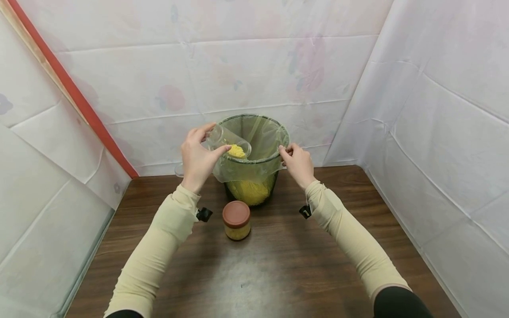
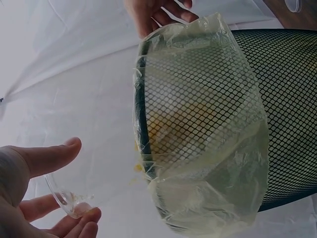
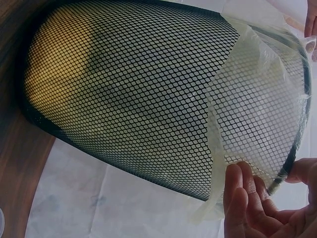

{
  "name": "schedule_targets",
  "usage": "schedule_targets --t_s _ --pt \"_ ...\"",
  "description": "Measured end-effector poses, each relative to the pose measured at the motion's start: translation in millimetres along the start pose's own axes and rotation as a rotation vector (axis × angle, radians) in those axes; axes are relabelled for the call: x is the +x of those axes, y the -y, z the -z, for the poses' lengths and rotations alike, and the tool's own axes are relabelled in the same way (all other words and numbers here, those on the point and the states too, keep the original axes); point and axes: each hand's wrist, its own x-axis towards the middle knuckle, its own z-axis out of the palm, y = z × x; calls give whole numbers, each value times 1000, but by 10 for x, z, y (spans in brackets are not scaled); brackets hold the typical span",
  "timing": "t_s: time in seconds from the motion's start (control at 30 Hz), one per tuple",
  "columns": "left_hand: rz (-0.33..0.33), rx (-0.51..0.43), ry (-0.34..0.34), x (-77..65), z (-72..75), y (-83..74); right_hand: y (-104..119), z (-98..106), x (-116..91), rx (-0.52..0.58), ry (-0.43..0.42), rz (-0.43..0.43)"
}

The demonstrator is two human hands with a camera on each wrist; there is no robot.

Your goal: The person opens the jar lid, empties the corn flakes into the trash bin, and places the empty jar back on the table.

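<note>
Left hand (image 1: 197,154) on the pour, thumb one side and fingers round the other, spread wide but firmly holding the clear jar (image 1: 223,134)! It's tipped well over at the left side of the mesh bin (image 3: 138,99), mouth aimed inside, and there's a heap of yellow crumbs (image 1: 237,151) sitting right up near the lip. Whether the glass actually touches the bin's rim, I can't tell from these angles. Across on the other side, the right hand (image 1: 297,164) does the steadying: thumb over the rim, fingers bent against the outside, pinching the edge together with the pale liner (image 2: 213,198) folded down over it. So the step in hand looks like emptying the jar into the lined bin, and by my reading it's part-way, with the heap not yet out. Next move? It calls for more tilt from the left wrist, perhaps a shake, with the mouth kept inside that rim so nothing spills, while the right grip stops the liner slipping. Down below, a yellow mass (image 1: 249,192) shows through the mesh, and a lidded jar (image 1: 237,221) stands upright just in front, neither hand on it.
</note>
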Motion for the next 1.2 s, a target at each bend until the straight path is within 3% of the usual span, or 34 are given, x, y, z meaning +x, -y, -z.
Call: schedule_targets --t_s 0.4,0.7,0.77,0.97,1.07,1.2 --pt "-213 -1 2 3 -60 4 25 6 -1 -13 4 -22" --pt "-268 8 13 -14 -60 -18 16 1 -13 -5 2 -9" --pt "-340 45 36 -11 -54 -11 11 -3 -12 -2 2 -7" --pt "-639 167 139 -24 -64 56 8 -7 -4 -7 -7 -6" --pt "-693 187 148 -35 -76 86 15 -3 -8 -2 -4 -2" --pt "-695 198 142 -33 -73 103 27 3 -19 2 7 -3"
